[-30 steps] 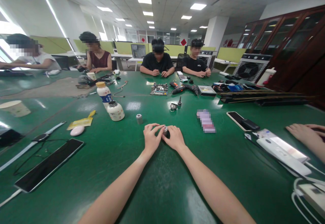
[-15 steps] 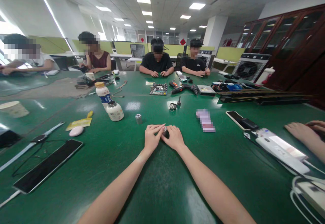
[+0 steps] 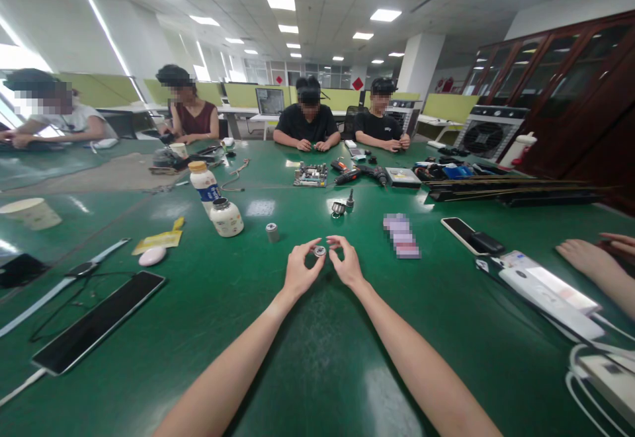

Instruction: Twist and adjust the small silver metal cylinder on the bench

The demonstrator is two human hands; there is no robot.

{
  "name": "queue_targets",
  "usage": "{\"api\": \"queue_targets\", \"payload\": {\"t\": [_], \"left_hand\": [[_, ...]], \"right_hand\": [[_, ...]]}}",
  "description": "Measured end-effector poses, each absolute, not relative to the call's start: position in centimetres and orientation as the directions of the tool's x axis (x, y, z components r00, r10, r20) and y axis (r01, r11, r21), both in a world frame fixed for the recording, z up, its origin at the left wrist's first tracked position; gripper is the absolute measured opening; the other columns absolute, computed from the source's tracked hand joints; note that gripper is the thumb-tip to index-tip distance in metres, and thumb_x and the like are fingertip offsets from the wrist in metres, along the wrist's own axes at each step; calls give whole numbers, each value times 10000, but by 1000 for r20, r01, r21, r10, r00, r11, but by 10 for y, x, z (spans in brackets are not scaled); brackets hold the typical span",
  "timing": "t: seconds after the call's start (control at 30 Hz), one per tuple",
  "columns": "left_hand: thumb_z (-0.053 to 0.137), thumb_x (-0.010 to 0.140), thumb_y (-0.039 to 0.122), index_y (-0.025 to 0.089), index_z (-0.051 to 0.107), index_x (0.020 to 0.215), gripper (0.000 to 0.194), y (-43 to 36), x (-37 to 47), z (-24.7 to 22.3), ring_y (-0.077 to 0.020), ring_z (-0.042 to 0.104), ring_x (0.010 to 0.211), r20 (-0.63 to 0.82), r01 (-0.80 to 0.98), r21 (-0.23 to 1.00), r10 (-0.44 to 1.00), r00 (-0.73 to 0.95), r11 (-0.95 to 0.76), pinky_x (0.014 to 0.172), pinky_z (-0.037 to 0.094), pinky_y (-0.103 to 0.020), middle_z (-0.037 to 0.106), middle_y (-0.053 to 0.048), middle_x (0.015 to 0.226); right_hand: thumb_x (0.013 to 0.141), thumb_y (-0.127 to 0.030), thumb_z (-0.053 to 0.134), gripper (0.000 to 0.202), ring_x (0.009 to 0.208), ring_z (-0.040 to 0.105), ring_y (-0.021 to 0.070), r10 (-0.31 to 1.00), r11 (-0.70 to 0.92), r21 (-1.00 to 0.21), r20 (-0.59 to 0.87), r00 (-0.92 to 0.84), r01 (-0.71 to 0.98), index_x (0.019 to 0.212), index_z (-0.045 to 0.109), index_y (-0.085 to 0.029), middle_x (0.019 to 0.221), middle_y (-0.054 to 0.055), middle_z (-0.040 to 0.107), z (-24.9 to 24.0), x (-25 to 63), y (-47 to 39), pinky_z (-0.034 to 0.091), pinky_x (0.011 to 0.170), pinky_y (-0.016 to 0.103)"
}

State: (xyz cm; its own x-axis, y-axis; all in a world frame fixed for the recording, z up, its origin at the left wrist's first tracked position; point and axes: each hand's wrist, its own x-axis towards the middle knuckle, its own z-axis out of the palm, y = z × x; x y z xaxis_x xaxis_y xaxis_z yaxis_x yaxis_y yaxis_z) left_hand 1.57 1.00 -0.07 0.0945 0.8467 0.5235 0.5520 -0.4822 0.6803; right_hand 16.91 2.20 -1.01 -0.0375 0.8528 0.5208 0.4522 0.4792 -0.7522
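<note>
Between the thumb and fingers of my left hand (image 3: 302, 268) is a small round metal part (image 3: 319, 251), its top face turned up. My right hand (image 3: 346, 264) is just to the right of it, thumb and fingers apart, holding nothing. A silver metal cylinder (image 3: 272, 232) stands on the green table (image 3: 317, 371) to the left of my hands. Beyond my hands are a small metal clasp-like part (image 3: 338, 209) and a dark upright metal piece (image 3: 350, 198).
A white jar (image 3: 226, 217) and a bottle (image 3: 204, 186) stand at left, near a phone (image 3: 99, 321). A circuit board (image 3: 310, 174), drills (image 3: 360, 173) and a phone (image 3: 464, 235) lie farther out. Another person's hand (image 3: 585, 260) rests at right; people sit opposite.
My right hand has come away from the small metal part and opened. My left hand has turned slightly, and the part's top face now shows.
</note>
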Motion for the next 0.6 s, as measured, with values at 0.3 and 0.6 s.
{"api": "queue_targets", "payload": {"t": [0.3,0.6], "left_hand": [[639,787,272,241,673,1077,294,11,14,0,-195,653,971,480,572,676,867,138,-465,906,505,-350,726,-20,1046],[661,790,296,272,637,1196,408,12,14,-1,-221,615,1085,414,606,668,893,178,-431,978,470,-400,696,-42,1128]], "right_hand": [[835,-373,646,145,927,623,183,818,516,-714,575,-25,474,884,723,-260,946,24,711,-7,163,22,449,896,339],[804,-356,668,129,938,622,190,822,492,-777,563,85,394,813,737,-247,936,37,705,-7,159,25,461,893,337]]}}
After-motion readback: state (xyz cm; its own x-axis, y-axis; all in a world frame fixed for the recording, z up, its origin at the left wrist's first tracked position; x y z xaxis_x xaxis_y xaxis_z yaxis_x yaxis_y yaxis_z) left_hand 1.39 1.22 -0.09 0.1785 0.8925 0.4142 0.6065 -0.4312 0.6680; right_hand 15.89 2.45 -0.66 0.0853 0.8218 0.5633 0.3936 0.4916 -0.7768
